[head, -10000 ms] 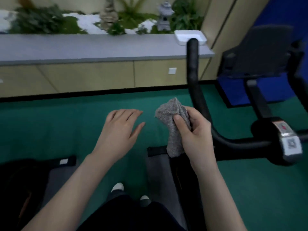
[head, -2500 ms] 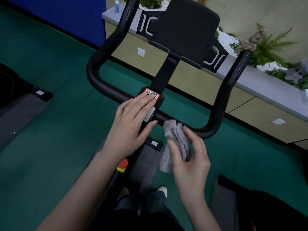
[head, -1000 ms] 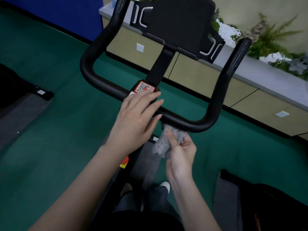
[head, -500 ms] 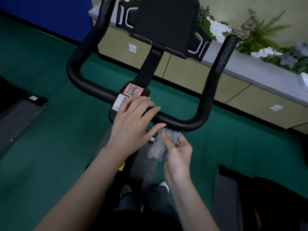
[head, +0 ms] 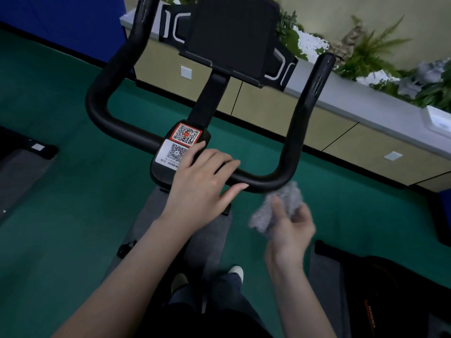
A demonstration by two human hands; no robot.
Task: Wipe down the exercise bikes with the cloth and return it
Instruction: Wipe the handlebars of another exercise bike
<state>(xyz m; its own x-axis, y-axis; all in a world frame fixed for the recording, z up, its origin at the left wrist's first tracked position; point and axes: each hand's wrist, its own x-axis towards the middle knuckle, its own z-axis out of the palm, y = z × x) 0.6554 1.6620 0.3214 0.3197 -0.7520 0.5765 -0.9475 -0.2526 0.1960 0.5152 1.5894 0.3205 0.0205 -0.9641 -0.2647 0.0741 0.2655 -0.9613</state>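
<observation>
An exercise bike's black U-shaped handlebar [head: 117, 128] fills the middle of the view, with a black screen holder [head: 231, 32] above and a centre block bearing two QR stickers [head: 180, 145]. My left hand [head: 202, 184] rests flat on the bar's middle, fingers straight, just right of the stickers. My right hand [head: 290, 228] holds a crumpled grey cloth [head: 280, 203] under my thumb, just below the bar's right bend. The cloth's top edge is at the bar; the hand is motion-blurred.
A grey mat [head: 158, 215] lies under the bike on the green floor [head: 61, 228]. Another black machine [head: 390, 289] stands at lower right, and a dark base [head: 22, 147] at left. A beige cabinet with a grey ledge [head: 353, 103] and plants runs behind.
My right hand has slid the cloth rightwards along the underside of the bar, from beside my left hand to the right bend. My left hand stays on the bar's middle.
</observation>
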